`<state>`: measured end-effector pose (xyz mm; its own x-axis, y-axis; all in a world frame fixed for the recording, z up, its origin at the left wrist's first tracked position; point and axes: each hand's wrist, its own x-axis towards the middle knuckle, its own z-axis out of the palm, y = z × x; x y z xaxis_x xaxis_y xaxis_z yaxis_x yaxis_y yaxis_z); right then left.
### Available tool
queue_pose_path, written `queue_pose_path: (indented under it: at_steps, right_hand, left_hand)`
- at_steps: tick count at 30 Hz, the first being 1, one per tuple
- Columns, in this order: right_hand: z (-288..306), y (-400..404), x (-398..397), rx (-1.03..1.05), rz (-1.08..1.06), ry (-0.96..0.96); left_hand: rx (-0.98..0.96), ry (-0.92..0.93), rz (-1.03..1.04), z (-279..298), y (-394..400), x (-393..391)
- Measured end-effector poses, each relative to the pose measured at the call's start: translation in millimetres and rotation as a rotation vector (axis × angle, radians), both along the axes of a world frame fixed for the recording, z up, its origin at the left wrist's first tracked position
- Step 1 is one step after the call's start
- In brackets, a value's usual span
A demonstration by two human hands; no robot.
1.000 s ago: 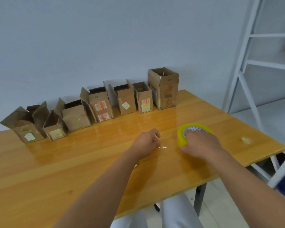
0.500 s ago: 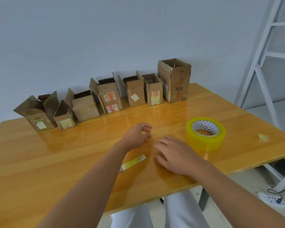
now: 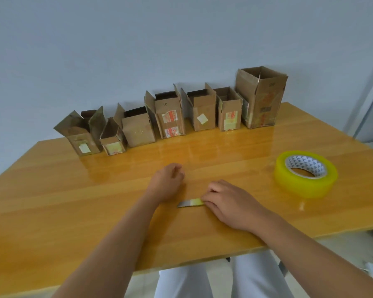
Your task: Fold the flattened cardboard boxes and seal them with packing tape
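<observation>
Glossy wooden table (image 3: 52, 190) against grey wall (image 3: 138, 39) — right hand (image 3: 230, 203) pinching a blade (image 3: 190, 203).

bench (image 3: 52, 190): wooden, glossy | boxes (image 3: 170, 117): seven, upright, tops open, in a row along the far edge | tape roll (image 3: 305, 174): yellow, flat, at right | right hand (image 3: 230, 204): fingertips on small blade (image 3: 190, 203) | left hand (image 3: 167, 182): loosely curled, holding nothing

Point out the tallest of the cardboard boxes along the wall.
The box at the right end of the row: its open top stands clearly above the six others.
</observation>
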<state>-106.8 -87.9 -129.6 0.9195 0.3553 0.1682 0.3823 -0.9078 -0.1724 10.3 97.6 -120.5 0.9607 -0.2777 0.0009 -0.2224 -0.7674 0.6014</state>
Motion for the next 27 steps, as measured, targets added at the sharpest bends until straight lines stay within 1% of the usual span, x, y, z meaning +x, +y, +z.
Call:
queue_pose_path:
  at_steps: [3, 7, 9, 13, 17, 20, 23, 27]
  right_hand:
    - [3.2, -10.5, -5.6, -0.053, -0.113, 0.041]
    - [3.2, -28.8, -18.3, -0.039, -0.254, -0.025]
    - [2.3, -36.2, -26.7, -0.049, -0.337, -0.066]
    - [-1.5, -46.3, -43.3, -0.105, -0.437, -0.122]
    - [-2.4, -53.6, -55.2, -0.129, -0.482, -0.116]
    - [0.7, -54.7, -58.9, -0.135, -0.506, -0.099]
    - [1.6, -56.2, -57.7, -0.165, -0.513, -0.118]
    - [-3.2, -53.0, -49.0, -0.121, -0.456, -0.281]
  left_hand:
    - [0.111, -0.052, -0.028, -9.2, -4.2, -0.8]
    - [0.322, -0.092, -0.08, -14.6, -6.7, -1.9]
    - [0.354, -0.1, -0.086, -16.1, -6.0, -3.2]
    - [0.354, -0.116, -0.076, -16.5, -6.6, -5.9]
    - [0.332, -0.154, -0.05, -13.1, -7.5, -11.2]
    - [0.29, -0.202, 0.007, -9.5, -6.8, -18.4]
    - [0.252, -0.233, 0.039, -7.3, -5.9, -20.4]
    - [0.235, -0.263, 0.05, -6.6, -6.1, -21.1]
